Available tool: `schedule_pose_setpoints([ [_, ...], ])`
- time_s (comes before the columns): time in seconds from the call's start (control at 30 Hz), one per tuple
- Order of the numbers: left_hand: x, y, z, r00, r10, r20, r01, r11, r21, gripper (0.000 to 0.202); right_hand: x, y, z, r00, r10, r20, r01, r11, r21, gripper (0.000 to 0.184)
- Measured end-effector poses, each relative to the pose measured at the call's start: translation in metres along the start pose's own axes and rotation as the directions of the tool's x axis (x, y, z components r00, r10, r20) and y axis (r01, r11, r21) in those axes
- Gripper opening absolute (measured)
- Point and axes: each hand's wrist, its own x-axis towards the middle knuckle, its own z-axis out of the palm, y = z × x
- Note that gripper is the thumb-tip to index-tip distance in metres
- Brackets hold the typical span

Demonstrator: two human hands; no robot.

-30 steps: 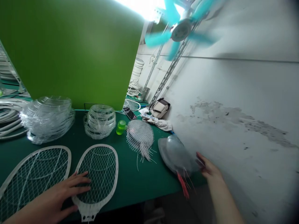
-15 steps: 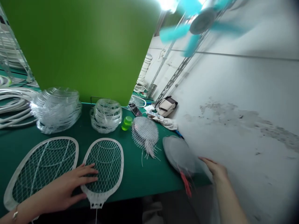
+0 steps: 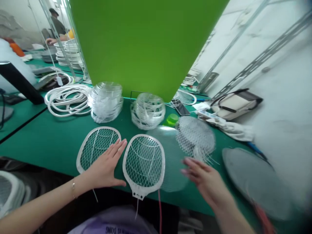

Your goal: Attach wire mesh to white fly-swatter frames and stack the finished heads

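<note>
1. L hand [image 3: 103, 169]: fingers spread wide, palm flat on the left racket [image 3: 97, 149], tips just beside the right racket [image 3: 143, 161]. Flat palm looks like the good way to stop it sliding, imo.
2. R hand [image 3: 202, 178]: fingers loosely curled, v blurry, can't tell if they're holding anything. See-through round frame [image 3: 170, 159] right by them.
3. Both rackets lie flat on the green table [image 3: 48, 143], wire mesh [image 3: 196, 139] just to the right, stack of clear frames [image 3: 106, 102] behind.

White wall [image 3: 285, 162] on the right, slotted steel struts [image 3: 265, 60] running up it, tall green panel [image 3: 146, 42] upright at the back of a long green counter [image 3: 41, 130].
</note>
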Motion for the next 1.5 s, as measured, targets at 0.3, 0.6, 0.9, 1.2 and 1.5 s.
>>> schedule_pose_setpoints([
  [0.3,0.001,-0.002,0.014,0.999,0.044,-0.006,-0.044,0.998,-0.037,0.138,0.001,0.039,0.076,0.985,0.130,0.110,-0.125,0.991,-0.057,0.041],
  [0.6,0.005,-0.005,0.019,0.994,0.107,-0.018,-0.108,0.992,-0.066,0.127,-0.002,0.035,0.073,0.987,0.116,0.115,-0.109,0.992,-0.063,0.048],
  [0.9,0.009,-0.004,0.016,0.984,0.170,0.048,-0.165,0.981,-0.102,0.115,0.003,0.038,0.071,0.985,0.131,0.114,-0.123,0.989,-0.077,0.045],
  [1.2,0.009,-0.005,0.015,0.984,0.175,0.029,-0.171,0.978,-0.117,0.113,0.000,0.041,0.073,0.991,0.088,0.103,-0.079,0.993,-0.090,0.041],
  [1.5,0.010,-0.007,0.014,0.962,0.240,0.127,-0.228,0.968,-0.104,0.062,-0.002,0.039,0.078,0.995,0.050,0.082,-0.037,0.987,-0.158,0.041],
])
